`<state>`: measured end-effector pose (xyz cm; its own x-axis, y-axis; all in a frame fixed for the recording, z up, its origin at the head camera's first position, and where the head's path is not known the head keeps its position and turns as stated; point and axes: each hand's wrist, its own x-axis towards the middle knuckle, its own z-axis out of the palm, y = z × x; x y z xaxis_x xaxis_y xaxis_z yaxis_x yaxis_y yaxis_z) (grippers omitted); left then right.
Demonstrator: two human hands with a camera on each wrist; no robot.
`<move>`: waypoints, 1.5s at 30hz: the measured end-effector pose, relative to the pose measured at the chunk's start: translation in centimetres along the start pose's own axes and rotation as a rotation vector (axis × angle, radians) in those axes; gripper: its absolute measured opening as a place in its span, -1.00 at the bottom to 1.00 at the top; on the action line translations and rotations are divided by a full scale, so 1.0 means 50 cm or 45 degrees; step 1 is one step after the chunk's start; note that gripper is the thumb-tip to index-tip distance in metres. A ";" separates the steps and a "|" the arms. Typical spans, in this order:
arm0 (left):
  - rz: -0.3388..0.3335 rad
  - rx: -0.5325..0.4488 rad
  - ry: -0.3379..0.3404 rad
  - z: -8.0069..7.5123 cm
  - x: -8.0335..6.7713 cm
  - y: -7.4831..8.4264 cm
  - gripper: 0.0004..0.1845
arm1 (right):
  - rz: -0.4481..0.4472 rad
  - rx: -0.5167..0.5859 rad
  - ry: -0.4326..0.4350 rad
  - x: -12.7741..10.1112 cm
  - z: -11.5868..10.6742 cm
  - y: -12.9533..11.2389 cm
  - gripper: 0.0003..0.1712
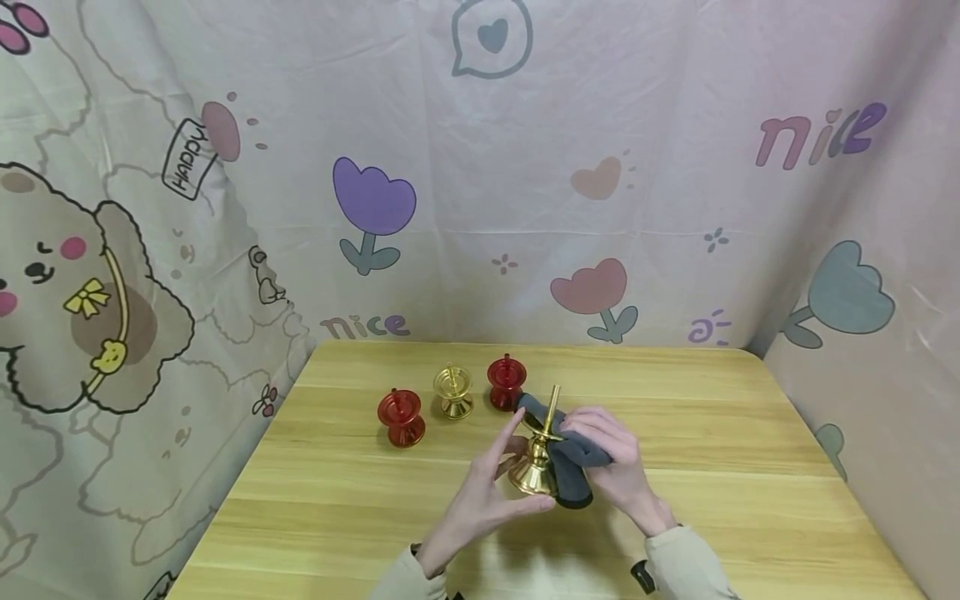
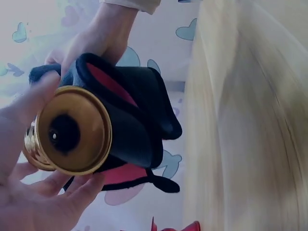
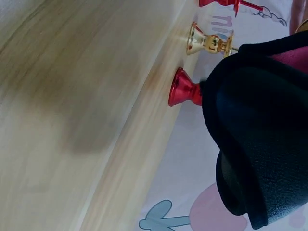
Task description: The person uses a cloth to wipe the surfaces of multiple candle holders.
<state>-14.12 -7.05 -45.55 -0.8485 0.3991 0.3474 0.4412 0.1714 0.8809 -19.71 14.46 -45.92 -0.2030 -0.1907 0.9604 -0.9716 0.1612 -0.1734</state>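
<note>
A shiny gold candle holder with a flared base and an upright stem is off the table, tilted slightly. My left hand grips it between thumb and fingers around the base; the left wrist view shows the round underside with a dark hollow. My right hand holds a folded dark grey cloth against the holder's side, below the rim of its dish. Black edging and a pink-red inner face show on the cloth in the left wrist view. Cloth hides the right fingertips in the right wrist view.
Beyond my hands stand a red candle holder, a smaller gold one and another red one, close to the cloth. They stand on a wooden table. A printed curtain hangs behind its back edge.
</note>
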 end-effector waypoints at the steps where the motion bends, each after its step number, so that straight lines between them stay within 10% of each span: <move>1: 0.016 0.004 0.017 0.000 0.000 0.000 0.19 | 0.000 0.000 -0.001 0.000 0.001 0.000 -0.74; 10: -0.102 -0.366 -0.083 -0.020 -0.007 -0.001 0.03 | 0.091 0.149 -0.006 -0.003 -0.007 -0.001 -0.80; 20: -0.093 -0.042 -0.030 -0.001 -0.005 0.002 0.20 | 0.044 0.062 -0.014 -0.005 -0.006 -0.001 -0.79; 31: -0.189 -0.390 -0.201 -0.024 -0.010 -0.009 0.07 | 0.030 0.112 -0.035 0.002 -0.006 -0.002 -0.74; 39: -0.148 -0.093 -0.106 -0.006 -0.007 -0.002 0.21 | 0.011 0.066 -0.043 -0.001 -0.007 -0.001 -0.78; 45: -0.127 -0.219 -0.088 -0.008 -0.010 0.000 0.14 | 0.037 0.115 -0.051 0.001 -0.010 -0.002 -0.69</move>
<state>-13.80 -7.61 -45.61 -0.8607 0.4498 0.2383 0.2948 0.0588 0.9537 -19.55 14.90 -45.74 -0.2346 -0.2258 0.9455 -0.9718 0.0798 -0.2220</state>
